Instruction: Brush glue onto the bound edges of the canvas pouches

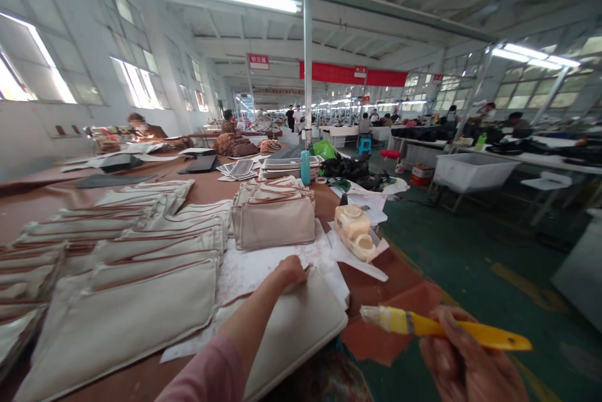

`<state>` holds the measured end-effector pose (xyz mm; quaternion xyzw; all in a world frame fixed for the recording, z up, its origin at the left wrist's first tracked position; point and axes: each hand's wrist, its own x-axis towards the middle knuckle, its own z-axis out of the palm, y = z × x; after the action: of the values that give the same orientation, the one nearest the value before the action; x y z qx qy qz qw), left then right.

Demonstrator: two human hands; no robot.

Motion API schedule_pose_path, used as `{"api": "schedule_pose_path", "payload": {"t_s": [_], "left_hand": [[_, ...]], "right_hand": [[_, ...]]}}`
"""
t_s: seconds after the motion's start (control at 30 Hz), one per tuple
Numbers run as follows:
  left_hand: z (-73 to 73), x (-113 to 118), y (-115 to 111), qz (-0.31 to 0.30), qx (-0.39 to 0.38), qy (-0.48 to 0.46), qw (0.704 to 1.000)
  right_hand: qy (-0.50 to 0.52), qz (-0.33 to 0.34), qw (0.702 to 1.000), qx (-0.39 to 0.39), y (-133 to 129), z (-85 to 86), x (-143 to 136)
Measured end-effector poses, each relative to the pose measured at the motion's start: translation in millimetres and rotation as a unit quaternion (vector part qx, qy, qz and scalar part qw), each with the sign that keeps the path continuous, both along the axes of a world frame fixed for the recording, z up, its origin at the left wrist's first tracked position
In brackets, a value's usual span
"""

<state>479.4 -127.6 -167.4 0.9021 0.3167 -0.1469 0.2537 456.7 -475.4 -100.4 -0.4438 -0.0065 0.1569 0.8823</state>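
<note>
A yellow-handled brush (426, 325) is gripped in my right hand (463, 352), off the table's right edge. Its pale, glue-crusted bristles point left. My left hand (290, 272) reaches across a cream bag panel (294, 330) and has its fingers curled around the panel's far edge; the fingertips are partly hidden. White sheets of paper (247, 270) lie beneath that panel. Just beyond my left hand stands a stack of cream bag panels (274, 223). To the right, a cut-open plastic jug (352, 225) with dried residue rests on paper.
Overlapping rows of cream panels (141, 295) with brown edges cover the table's left side. A teal bottle (305, 167) and black scraps (352, 170) stand farther back. Beyond the right edge are green floor and a white bin (475, 171). Several people work in the distance.
</note>
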Motion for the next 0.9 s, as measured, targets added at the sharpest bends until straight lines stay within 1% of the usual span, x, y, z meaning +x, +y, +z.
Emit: {"api": "schedule_pose_path", "payload": {"t_s": [0.07, 0.13, 0.2, 0.27, 0.33, 0.43, 0.53, 0.6, 0.67, 0.73, 0.83, 0.9], "left_hand": [[8.3, -13.8, -9.0, -0.010, -0.034, -0.037, 0.999], [18.3, -31.1, -18.8, -0.026, -0.078, -0.086, 0.993], [29.3, -49.9, -29.3, -0.044, -0.130, -0.138, 0.981], [40.1, -68.4, -40.6, -0.065, -0.182, -0.178, 0.965], [49.5, -84.7, -51.7, -0.084, -0.227, -0.202, 0.949], [60.6, -103.3, -66.1, -0.090, -0.264, -0.221, 0.934], [69.2, -115.2, -76.6, -0.107, -0.306, -0.245, 0.914], [74.1, -120.8, -81.9, -0.126, -0.336, -0.252, 0.899], [78.1, -125.6, -85.9, -0.139, -0.353, -0.249, 0.891], [81.3, -129.8, -88.8, -0.152, -0.368, -0.241, 0.885], [84.4, -134.2, -91.2, -0.168, -0.385, -0.235, 0.877], [85.4, -135.5, -91.4, -0.168, -0.385, -0.235, 0.877]], "right_hand": [[-0.035, -0.003, 0.999, -0.005, -2.1, 0.4, 0.2], [-0.057, -0.022, 0.998, -0.008, -0.7, 4.9, -1.0], [-0.077, -0.036, 0.996, -0.003, 3.6, 11.3, -2.6], [-0.103, -0.036, 0.994, 0.005, 8.8, 16.9, -3.9], [-0.123, -0.025, 0.992, 0.006, 13.2, 20.4, -4.8], [-0.136, -0.016, 0.990, -0.011, 17.5, 22.2, -6.7], [-0.152, -0.015, 0.988, -0.020, 20.9, 20.2, -9.8], [-0.166, 0.000, 0.985, -0.038, 24.5, 15.7, -11.0], [-0.197, 0.029, 0.977, -0.075, 29.8, 9.3, -9.6], [-0.241, 0.049, 0.961, -0.129, 36.0, 3.5, -4.8], [-0.297, 0.021, 0.934, -0.196, 42.1, 1.5, 5.7], [-0.304, -0.012, 0.932, -0.196, 41.8, 4.4, 9.8]]}}
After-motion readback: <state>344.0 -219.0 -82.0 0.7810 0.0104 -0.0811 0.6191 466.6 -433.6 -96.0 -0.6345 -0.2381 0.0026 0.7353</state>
